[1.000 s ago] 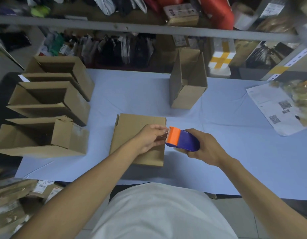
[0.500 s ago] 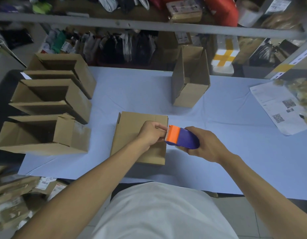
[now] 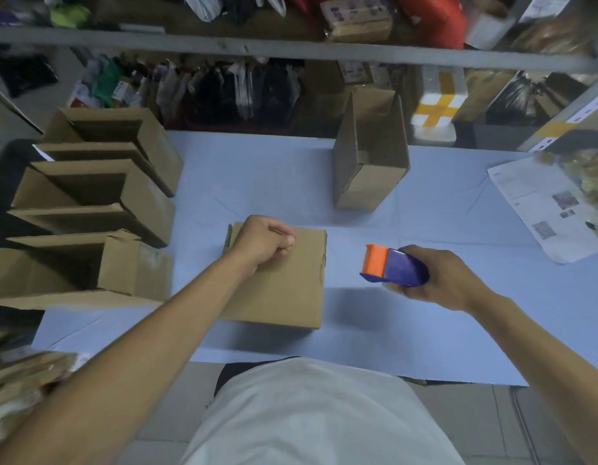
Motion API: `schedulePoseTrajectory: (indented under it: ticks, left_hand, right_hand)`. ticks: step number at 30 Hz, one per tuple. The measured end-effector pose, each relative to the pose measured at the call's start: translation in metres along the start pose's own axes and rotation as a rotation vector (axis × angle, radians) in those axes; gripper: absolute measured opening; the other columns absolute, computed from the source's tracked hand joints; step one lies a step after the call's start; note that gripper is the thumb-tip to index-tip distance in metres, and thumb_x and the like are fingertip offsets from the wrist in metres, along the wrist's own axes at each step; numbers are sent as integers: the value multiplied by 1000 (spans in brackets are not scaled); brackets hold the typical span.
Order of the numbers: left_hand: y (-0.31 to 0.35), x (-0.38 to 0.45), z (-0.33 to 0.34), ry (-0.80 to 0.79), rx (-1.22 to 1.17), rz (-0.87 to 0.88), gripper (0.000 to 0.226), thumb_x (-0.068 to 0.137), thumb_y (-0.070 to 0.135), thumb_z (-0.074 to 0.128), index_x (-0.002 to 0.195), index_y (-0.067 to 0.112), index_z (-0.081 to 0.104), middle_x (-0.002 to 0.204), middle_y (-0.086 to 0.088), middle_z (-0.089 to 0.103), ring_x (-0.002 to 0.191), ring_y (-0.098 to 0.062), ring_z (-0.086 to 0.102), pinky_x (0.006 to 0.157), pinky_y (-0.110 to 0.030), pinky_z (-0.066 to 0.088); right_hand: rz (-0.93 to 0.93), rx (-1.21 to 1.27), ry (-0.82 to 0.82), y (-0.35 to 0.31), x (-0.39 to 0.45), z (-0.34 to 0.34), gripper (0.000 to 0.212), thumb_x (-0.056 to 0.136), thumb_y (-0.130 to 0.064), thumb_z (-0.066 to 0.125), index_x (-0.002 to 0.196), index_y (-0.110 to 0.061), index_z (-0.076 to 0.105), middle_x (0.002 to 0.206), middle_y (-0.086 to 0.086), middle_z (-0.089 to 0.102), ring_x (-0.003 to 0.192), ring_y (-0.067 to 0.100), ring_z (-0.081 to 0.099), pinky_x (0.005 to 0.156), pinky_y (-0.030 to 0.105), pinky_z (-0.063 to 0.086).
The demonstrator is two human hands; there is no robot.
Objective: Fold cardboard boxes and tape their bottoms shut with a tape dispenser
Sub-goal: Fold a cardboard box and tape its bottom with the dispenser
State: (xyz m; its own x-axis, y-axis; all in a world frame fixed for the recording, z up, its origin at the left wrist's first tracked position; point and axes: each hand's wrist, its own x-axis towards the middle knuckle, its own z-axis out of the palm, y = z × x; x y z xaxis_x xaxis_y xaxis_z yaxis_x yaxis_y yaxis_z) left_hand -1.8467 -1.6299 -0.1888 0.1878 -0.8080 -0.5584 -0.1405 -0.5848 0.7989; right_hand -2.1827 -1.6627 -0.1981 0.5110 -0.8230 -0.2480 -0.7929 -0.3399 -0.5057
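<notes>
Fingers of the left hand [image 3: 262, 241] are curled into a fist resting on the closed brown cardboard box [image 3: 284, 283] at the centre of the frame; fingers of the right hand [image 3: 440, 280] wrap around the blue tape dispenser with an orange head [image 3: 393, 268], held just right of that box, apart from it. Beneath lies the pale blue desk [image 3: 257, 182]. Three open brown cardboard boxes [image 3: 89, 203] sit stacked at left, and one upright open cardboard box [image 3: 369, 162] stands at upper centre.

The right hand [image 3: 438, 280] hides the tape dispenser's [image 3: 396, 268] rear; the far-right packets [image 3: 589, 172] are blurred, perhaps snacks.
</notes>
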Motion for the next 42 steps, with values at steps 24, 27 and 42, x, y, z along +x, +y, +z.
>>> schedulePoseTrajectory:
  ticks: [24,27,42]
  left_hand:
    - [-14,-17,40,-429,-379,-213,18,91,4,59,91,16,74,78,2,74,70,-6,69,64,-19,53]
    - [-12,-18,43,-361,-299,-162,17,89,3,61,89,16,72,72,4,73,65,-4,67,62,-17,51]
    - [-8,-16,51,-34,180,2,20,88,13,60,74,13,75,62,4,68,57,-8,62,57,-20,49]
  right_hand:
    - [-133,231,-8,-54,18,13,64,69,-56,83,123,-36,53,105,-22,64,94,1,61,70,11,50]
    - [-138,260,-15,-58,19,15,67,69,-53,84,125,-35,53,108,-23,63,95,-2,60,71,9,49]
    - [-142,227,-12,-58,20,25,64,67,-67,78,120,-46,48,103,-33,59,95,-1,61,68,9,50]
